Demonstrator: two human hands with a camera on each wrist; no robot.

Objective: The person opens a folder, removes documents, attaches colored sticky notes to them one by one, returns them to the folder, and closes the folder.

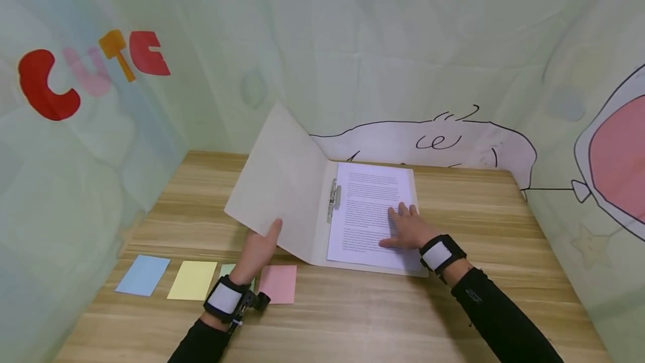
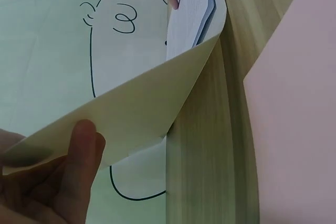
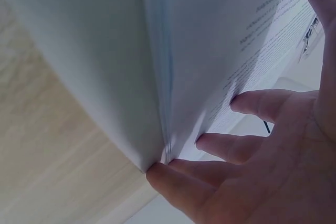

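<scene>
Sleeves [image 1: 201, 346]: black, closest to the head camera, each running up towards a dark strap [image 1: 225, 298] with a pale square on top.

Left hand [image 1: 259, 251]: gripped the raised cover [image 1: 284, 184] by its near edge, the thumb lying on the inner face and the other fingers behind.

Right hand [image 1: 409, 229]: grasped nothing; its spread fingers rested on the right part of the papers [image 1: 370, 212], some fingertips reaching their edge.

Folder [image 1: 318, 245]: lay open ahead of the person, mostly between the two hands, its long axis running away from them.

Fold: passed between the hands, right of the left one and left of the right one; the cover slanted up off the table on the left hand's side. The left hand was nearer the cover, the right hand nearer the papers.

Folder's look: off-white, plain inside, apparently stiff card.

Clip [image 1: 333, 200]: metal, along the fold, beyond and to the right of the left hand; whether it pinned the sheets could not be told.

Papers' look: a white stack, the top sheet filled with printed lines.

Notes: blue note [image 1: 143, 275] and yellow note [image 1: 192, 280] left of the left hand, green note [image 1: 228, 269] partly hidden by that wrist, pink note [image 1: 279, 284] just right of it.

Table [image 1: 353, 318]: light wood grain, beneath both hands.
</scene>
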